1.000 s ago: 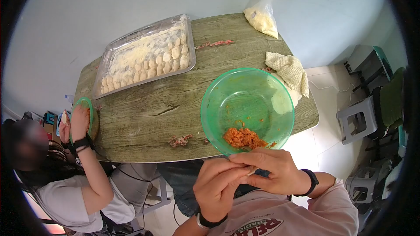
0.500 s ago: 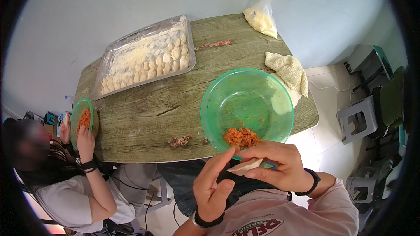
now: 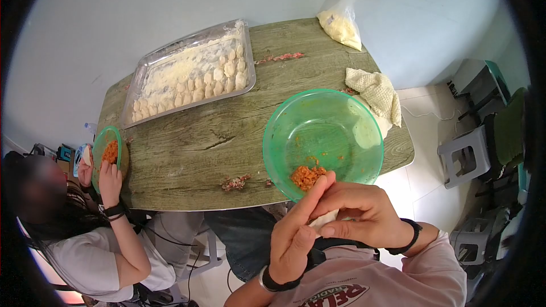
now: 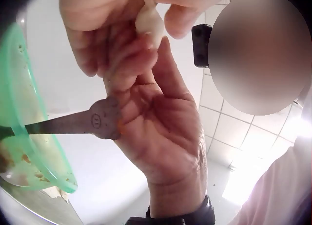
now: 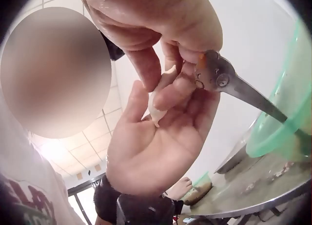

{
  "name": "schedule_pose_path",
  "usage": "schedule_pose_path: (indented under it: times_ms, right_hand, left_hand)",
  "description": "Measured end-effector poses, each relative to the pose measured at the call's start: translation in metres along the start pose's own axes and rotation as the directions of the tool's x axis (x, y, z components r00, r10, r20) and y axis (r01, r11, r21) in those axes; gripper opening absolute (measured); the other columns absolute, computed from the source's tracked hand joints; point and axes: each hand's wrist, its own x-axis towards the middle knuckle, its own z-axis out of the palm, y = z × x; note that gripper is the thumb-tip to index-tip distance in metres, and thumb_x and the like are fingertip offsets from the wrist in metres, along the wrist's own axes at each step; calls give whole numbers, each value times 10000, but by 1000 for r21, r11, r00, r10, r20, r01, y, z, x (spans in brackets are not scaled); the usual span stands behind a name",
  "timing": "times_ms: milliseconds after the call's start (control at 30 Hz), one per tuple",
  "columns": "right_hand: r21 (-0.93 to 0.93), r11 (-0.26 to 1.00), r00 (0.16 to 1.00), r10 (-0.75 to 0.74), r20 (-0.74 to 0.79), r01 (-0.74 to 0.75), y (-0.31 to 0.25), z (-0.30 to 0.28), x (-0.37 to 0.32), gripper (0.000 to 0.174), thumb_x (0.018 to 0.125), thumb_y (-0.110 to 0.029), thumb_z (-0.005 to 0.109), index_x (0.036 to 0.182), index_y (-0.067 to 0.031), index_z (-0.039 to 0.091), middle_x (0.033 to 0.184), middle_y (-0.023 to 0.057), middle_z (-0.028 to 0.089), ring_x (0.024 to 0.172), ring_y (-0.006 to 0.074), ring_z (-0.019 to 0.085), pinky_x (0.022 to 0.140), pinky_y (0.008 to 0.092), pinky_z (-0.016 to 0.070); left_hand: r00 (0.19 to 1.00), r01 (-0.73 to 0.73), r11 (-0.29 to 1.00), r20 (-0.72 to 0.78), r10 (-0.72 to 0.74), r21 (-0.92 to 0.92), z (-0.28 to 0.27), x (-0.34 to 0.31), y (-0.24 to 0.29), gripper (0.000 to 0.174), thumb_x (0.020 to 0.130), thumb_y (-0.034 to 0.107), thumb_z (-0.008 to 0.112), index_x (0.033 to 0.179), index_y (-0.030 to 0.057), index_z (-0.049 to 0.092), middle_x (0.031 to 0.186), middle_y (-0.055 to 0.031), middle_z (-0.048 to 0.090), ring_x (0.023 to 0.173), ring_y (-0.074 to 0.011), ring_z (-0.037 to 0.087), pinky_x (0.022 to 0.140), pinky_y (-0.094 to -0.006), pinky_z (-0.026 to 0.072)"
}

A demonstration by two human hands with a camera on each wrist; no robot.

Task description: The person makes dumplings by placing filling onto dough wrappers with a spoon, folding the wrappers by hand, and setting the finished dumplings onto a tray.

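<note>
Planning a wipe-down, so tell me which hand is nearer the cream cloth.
Right. The right hand is at the green bowl's near rim, the cloth beyond it. The left hand is farther back and left.

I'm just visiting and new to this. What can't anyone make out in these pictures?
Inside of the dough piece: its own dough and the fingers cover it, all views.
Far end of the metal handle: cut off by the picture's edge, both wrist views.
Exact number of dumplings in the tray: too small and crowded, head view.
The other person's face: blurred out, head view.
</note>
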Motion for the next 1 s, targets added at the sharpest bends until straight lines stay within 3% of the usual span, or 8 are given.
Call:
schedule_pose_path:
  times_ms: [133, 300, 500, 667, 867, 933, 967, 1000]
  right_hand:
    - [56, 998, 999, 5, -32, -3, -1, 3, -2, 225, 844, -31, 641, 1063, 6, 607, 1025, 77, 604, 862, 151, 612, 726, 260, 511]
    - [392, 897, 979, 193, 68, -205, -8, 4, -2, 254, 863, -50, 628, 1098, 28, 570, 1021, 90, 600, 860, 136, 606, 730, 263, 518]
    - [85, 996, 998, 25, -51, -20, -1, 13, -2, 240, 879, -30, 594, 1110, 25, 564, 1021, 97, 593, 833, 146, 623, 740, 263, 523]
    - [198, 975, 994, 105, -31, -96, -3, 17, -3, 252, 871, -33, 603, 1116, 18, 569, 1023, 96, 586, 876, 146, 616, 724, 263, 525]
    - [32, 999, 994, -14, -106, 17, -9, 21, -2, 282, 856, -26, 615, 1135, -9, 581, 1056, 88, 550, 894, 134, 572, 719, 249, 492]
    - [38, 998, 990, -39, -135, 45, -12, 24, -3, 293, 853, -31, 618, 1143, -17, 580, 1068, 83, 535, 925, 141, 554, 738, 255, 480]
    - [20, 998, 991, -52, -125, 55, -15, 26, -5, 334, 847, -53, 631, 1170, -16, 558, 1109, 84, 502, 981, 155, 529, 802, 275, 455]
    - [2, 998, 991, -65, -115, 65, -16, 29, -6, 377, 841, -76, 644, 1197, -15, 536, 1151, 84, 470, 1038, 170, 504, 865, 295, 431]
  left_hand:
    - [1000, -26, 993, -16, 24, -117, 1, -1, -3, 716, 955, 471, 366, 1397, -82, 254, 1452, -209, 299, 1318, -259, 344, 1080, -351, 244]
    - [998, -55, 992, -25, 53, -111, 2, -4, -2, 715, 960, 470, 346, 1392, -92, 256, 1452, -212, 296, 1310, -256, 349, 1080, -351, 245]
    - [994, -79, 982, -92, 64, -170, 0, -6, 0, 668, 969, 413, 339, 1377, -112, 271, 1428, -236, 326, 1299, -255, 366, 1062, -349, 280]
    - [988, -112, 956, -132, 79, -270, 2, -8, 1, 596, 979, 340, 320, 1351, -126, 315, 1395, -258, 364, 1265, -260, 415, 1035, -340, 318]
    - [935, 198, 980, -302, -185, 13, -14, -21, 6, 604, 989, 396, 260, 1240, -115, 462, 1141, -229, 598, 1015, -287, 608, 908, -364, 440]
    - [913, 162, 833, -240, -330, -529, -22, -24, -1, 634, 982, 461, 228, 1193, -68, 505, 1074, -226, 626, 910, -314, 641, 787, -370, 492]
    - [913, 160, 833, -243, -329, -529, -23, -25, -2, 634, 982, 461, 228, 1193, -68, 505, 1074, -226, 626, 910, -314, 641, 787, -370, 492]
    - [935, 84, 651, -166, -314, -755, -24, -26, -2, 640, 975, 484, 222, 1194, -47, 505, 1085, -235, 619, 898, -327, 640, 761, -369, 494]
